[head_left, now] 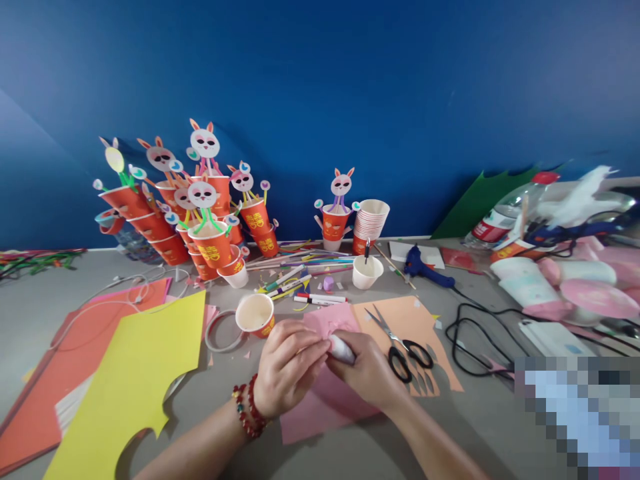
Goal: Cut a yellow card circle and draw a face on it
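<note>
My right hand (365,370) is wrapped round a small white tube-like object (342,348), whose end points left. Fingertips of my left hand (293,367) meet at the pinkish tip of that object; whether they pinch anything is too small to tell. Both hands are above a pink paper sheet (313,417). To the right, black-handled scissors (400,345) lie on an orange paper sheet (440,363). An open paper cup (255,315) stands just beyond my left hand.
Red cups with rabbit faces (207,243) stand at the back left. Yellow paper (150,373) lies at left. Markers (320,299), a white cup (367,272), a blue glue gun (425,268) and its black cable lie beyond and right. Pink-white rolls (530,290) are at far right.
</note>
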`<state>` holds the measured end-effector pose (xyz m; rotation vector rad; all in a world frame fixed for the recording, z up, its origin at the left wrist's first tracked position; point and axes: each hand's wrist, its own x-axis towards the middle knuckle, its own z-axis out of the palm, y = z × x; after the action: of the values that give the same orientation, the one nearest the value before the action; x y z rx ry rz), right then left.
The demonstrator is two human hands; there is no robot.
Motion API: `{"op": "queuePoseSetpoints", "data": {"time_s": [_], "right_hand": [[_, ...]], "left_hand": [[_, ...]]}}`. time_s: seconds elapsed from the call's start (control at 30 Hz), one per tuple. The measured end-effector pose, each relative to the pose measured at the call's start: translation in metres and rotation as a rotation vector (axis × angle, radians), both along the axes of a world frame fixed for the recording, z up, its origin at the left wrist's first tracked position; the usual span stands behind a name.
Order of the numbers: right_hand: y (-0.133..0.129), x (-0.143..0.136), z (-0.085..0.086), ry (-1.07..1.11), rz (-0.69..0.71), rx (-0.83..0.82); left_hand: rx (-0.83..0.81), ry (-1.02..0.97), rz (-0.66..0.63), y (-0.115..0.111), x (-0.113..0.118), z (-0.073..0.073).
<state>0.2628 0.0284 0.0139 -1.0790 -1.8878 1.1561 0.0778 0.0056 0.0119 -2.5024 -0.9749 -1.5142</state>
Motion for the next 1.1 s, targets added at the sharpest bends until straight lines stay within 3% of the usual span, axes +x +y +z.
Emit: {"op": "queuePoseSetpoints", "data": {"time_s": [1.1], "right_hand": [[0.0,-0.0051,-0.0056,0.058,-0.009,-0.114]], "left_hand": [[0.002,0.039,0.03,0.0001,-0.0039,-0.0035]]}}
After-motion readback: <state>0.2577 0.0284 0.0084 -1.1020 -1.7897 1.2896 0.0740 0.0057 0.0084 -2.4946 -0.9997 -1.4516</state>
